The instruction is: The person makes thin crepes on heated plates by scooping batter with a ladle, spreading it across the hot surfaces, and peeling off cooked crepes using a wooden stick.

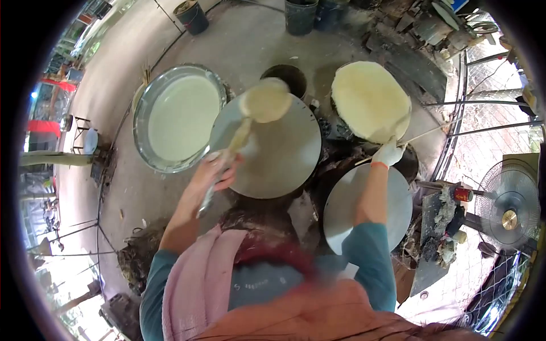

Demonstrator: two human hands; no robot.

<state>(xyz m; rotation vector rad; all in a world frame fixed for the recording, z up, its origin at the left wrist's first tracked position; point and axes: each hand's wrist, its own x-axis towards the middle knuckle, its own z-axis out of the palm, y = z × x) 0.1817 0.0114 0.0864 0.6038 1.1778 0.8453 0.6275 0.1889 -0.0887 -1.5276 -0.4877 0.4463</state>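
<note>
My left hand is wrapped round the handle of a ladle, whose round, blurred head is over the upper part of a grey round griddle. To its left stands a wide metal basin of pale batter. My right hand, in a whitish glove, is closed at the lower edge of a large pale-yellow round sheet, with a thin stick passing by the fingers. Below my right hand lies a second grey griddle, partly covered by my forearm.
A fan stands at the far right, near a red can on a ledge. Dark buckets are at the top, beside stacked wood. A dark round opening lies behind the first griddle.
</note>
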